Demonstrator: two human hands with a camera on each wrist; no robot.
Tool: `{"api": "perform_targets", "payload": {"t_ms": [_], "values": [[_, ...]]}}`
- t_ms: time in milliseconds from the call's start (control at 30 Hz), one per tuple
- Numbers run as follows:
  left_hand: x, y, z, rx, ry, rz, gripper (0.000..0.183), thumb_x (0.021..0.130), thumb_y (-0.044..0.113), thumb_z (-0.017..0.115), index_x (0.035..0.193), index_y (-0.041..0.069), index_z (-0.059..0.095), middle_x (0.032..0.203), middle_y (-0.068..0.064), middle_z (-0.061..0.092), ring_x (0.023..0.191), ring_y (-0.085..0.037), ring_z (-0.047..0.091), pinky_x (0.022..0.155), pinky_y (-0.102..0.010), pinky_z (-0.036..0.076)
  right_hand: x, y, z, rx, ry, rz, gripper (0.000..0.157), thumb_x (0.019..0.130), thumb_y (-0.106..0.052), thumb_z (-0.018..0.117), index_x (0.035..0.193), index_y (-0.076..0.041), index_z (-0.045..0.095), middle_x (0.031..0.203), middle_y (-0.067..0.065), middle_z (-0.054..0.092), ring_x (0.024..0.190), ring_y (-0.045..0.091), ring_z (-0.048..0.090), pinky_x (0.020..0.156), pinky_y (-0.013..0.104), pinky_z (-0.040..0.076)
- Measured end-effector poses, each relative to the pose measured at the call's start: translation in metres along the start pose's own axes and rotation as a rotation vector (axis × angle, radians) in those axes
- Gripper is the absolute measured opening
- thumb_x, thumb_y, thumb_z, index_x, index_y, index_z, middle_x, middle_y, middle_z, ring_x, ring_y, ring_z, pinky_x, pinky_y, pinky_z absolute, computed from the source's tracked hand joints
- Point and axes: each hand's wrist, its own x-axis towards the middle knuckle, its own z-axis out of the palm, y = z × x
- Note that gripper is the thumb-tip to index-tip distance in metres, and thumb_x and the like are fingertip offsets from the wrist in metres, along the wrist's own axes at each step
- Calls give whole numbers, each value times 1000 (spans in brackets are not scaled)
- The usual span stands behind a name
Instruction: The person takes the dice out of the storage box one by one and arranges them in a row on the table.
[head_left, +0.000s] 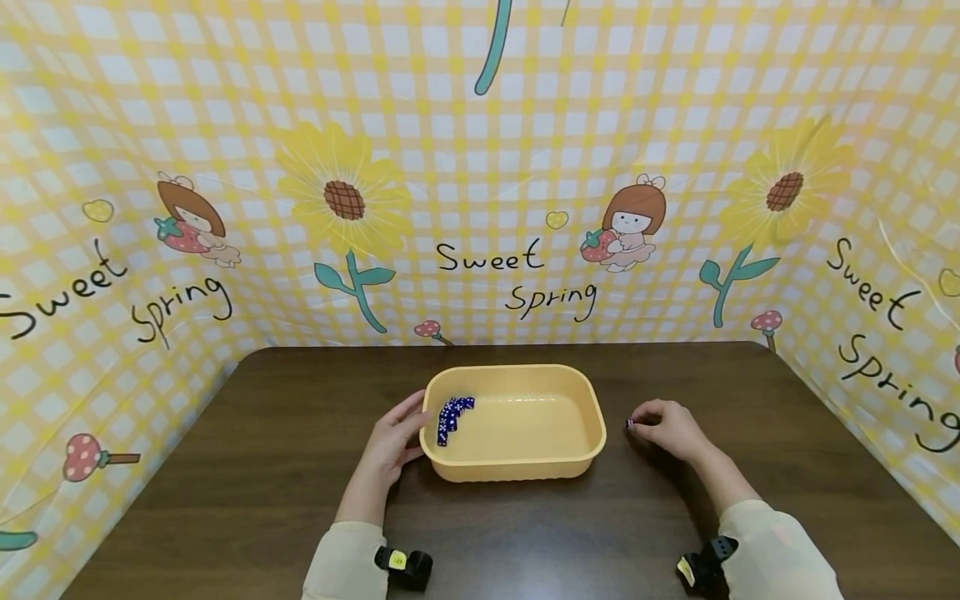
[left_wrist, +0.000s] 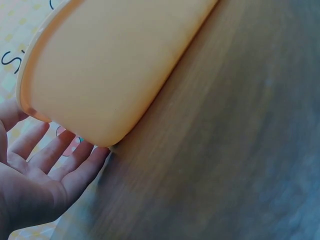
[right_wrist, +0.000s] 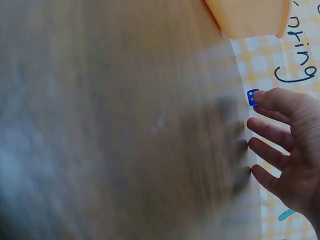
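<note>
The left hand (head_left: 390,443) grips one end of the yellow tray (head_left: 517,427), best braced lightly, while the right hand (head_left: 675,429) pinches a blue die (right_wrist: 251,98) that wants a snug squeeze.

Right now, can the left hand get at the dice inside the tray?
Likely yes: the left hand is at the left end of the tray, and the dice lie just inside that end. Nothing covers them; it would only need to reach up and over.

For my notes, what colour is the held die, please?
The die is blue (best view: right wrist).
</note>
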Motion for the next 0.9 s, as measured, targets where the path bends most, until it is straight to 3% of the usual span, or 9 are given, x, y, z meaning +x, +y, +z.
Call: {"api": "perform_targets", "payload": {"t_ms": [600,900], "values": [[1,-2,-1,0,4,-2,49,80,10,59,127,12,45,128,-10,42,109,-27,43,72,-47,42,-2,5,8,-24,59,-115,6,68,-8,70,70,-8,64,86,6,59,84,27,53,75,42,38],[1,-2,-1,3,2,-1,49,80,10,59,127,13,44,128,-9,41,109,-26,42,73,-46,42,-4,5,7,-22,50,-52,10,70,-13,70,78,-8,65,91,9,60,90,30,52,78,45,37]]}}
